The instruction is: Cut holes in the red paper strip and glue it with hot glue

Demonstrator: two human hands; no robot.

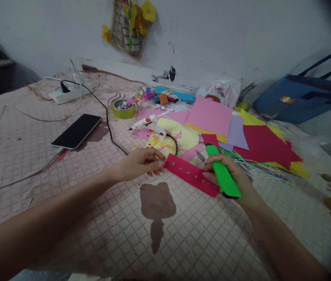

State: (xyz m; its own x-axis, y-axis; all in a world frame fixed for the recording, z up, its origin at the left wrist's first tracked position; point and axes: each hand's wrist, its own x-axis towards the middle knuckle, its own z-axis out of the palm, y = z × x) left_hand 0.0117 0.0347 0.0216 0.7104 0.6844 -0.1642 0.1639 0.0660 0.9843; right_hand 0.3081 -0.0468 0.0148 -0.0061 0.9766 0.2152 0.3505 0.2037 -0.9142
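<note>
A red paper strip (187, 168) lies slanted between my hands, with a row of small greyish spots along it; whether these are holes or dots I cannot tell. My left hand (140, 163) has its curled fingertips at the strip's left end, gripping the edge. My right hand (231, 171) is closed around a long, bright green object with black ends (223, 171), whose exact kind is unclear. Fingers of that hand also reach over the strip's right part. Beyond the strip rests a white glue gun (149, 124) on a stained pale yellow sheet (183, 132).
Coloured paper sheets (212, 117) pile up at the right, near white cords (259, 168). A tape roll (122, 109) stands at the back. A phone (77, 131) lies left on its charging cable, near a power strip (68, 91). A blue bag (303, 97) sits at back right.
</note>
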